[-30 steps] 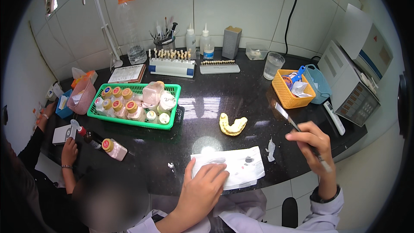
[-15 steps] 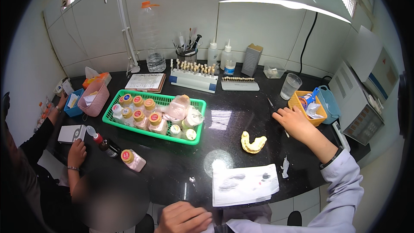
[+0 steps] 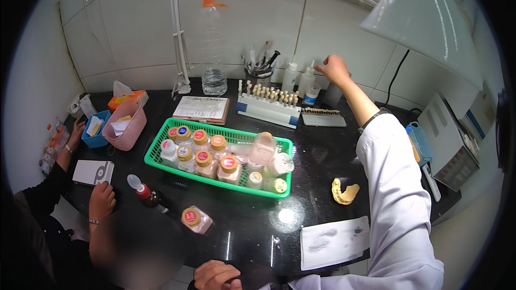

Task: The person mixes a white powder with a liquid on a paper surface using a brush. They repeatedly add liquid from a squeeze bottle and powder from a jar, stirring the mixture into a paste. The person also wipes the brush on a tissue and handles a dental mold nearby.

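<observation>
My right hand [image 3: 334, 70] reaches to the back of the bench, its bent fingers apart beside the nozzle of a white squeeze bottle [image 3: 307, 80]. Whether they touch the nozzle is hard to see. A second white nozzle bottle [image 3: 289, 78] and a small clear cup with a blue label [image 3: 311, 95] stand close by. My left hand [image 3: 216, 275] is curled low at the near edge, with nothing visible in it. The yellowish horseshoe-shaped dental cast [image 3: 344, 192] rests on the black bench, behind a smudged white paper [image 3: 333, 244].
A green basket [image 3: 215, 180] of capped jars fills the middle left. Tooth shade guides [image 3: 269, 108] stand behind it. A pink-filled jar [image 3: 197, 220] lies tilted in front. At left, another person's hand [image 3: 102, 198] is by a white box [image 3: 92, 172]. A lamp [image 3: 430, 27] overhangs the right.
My right hand has left the pen-like tool beside the yellow basket and moved back and left to the nozzle bottles. The view has shifted; my sleeve now covers the yellow basket.
</observation>
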{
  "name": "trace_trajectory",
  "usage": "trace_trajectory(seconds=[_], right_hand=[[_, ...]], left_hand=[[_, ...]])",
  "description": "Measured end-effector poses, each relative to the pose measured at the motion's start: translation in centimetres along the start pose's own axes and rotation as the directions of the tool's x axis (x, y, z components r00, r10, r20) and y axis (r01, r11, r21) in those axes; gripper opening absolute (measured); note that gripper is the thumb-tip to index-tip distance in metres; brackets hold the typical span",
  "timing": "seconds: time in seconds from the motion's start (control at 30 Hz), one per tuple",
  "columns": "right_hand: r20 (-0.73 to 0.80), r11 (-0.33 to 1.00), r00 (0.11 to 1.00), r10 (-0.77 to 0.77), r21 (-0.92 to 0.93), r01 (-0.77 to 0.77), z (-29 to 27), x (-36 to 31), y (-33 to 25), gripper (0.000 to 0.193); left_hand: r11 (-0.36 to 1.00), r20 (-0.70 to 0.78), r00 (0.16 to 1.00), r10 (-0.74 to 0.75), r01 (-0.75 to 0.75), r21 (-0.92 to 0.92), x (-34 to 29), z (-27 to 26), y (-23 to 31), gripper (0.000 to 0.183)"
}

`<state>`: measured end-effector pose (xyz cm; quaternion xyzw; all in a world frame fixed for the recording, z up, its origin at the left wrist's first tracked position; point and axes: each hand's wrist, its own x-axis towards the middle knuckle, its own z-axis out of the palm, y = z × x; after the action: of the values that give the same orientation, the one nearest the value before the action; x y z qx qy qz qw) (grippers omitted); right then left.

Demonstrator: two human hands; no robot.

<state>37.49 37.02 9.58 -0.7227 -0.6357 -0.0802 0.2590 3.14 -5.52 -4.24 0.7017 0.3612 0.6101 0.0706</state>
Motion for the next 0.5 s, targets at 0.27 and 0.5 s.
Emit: trace_trajectory(seconds=[0.27,0.5], right_hand=[[0.026,0.982,0.999,-0.024,0.189,0.019,6.1,2.7,1.4,0.042],[-0.036,0.971,0.997,-0.061,0.228,0.068,5.9,4.0,2.6,0.042]], left_hand=[[0.995,0.067,0.996,-0.057,0.051,0.09,-0.2,-0.4,-0.2,0.016],[0.995,0.082,0.995,-0.062,0.055,0.087,-0.2,-0.4,-0.3,0.015]])
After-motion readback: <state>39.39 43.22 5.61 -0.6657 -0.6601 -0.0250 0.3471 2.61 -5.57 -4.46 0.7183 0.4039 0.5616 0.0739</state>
